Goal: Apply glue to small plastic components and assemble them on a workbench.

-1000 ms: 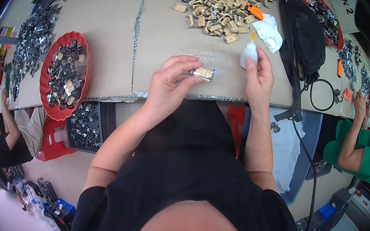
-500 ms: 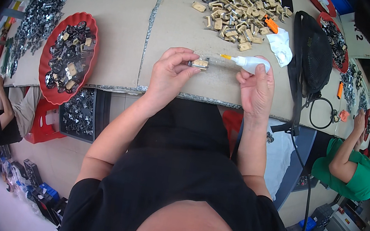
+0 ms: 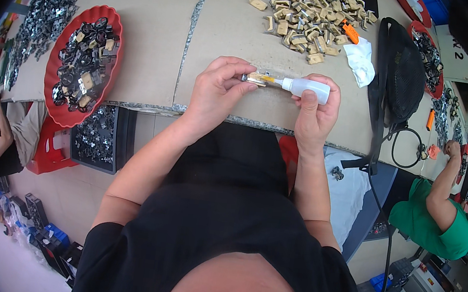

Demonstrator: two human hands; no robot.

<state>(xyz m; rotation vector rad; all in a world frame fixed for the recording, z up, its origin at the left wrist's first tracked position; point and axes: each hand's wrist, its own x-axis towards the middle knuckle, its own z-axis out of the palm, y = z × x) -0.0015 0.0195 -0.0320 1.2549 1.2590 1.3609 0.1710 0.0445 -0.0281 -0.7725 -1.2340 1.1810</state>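
Between the fingertips and thumb of my left hand point(image 3: 217, 88) is a small part point(image 3: 255, 79) with a tan face and a shiny metal edge, held just over the table. My right hand point(image 3: 317, 106) is wrapped round a white squeeze bottle point(image 3: 310, 90), tipped on its side. The bottle's yellow nozzle point(image 3: 271, 80) points left and meets the small part; whether it touches or sits just above I cannot tell. Beyond my hands lies a heap of tan and metal pieces point(image 3: 313, 24).
A red scalloped basket point(image 3: 54, 74) of black and tan parts stands at the left. To the right are an orange tool point(image 3: 350, 33), a crumpled white tissue point(image 3: 360, 61) and a black bag point(image 3: 396, 72) with a strap. A person in green point(image 3: 432, 217) works at the right.
My right hand has moved left with the bottle, bringing its nozzle from a short gap away to the small part. My left hand keeps its pinch almost in place.
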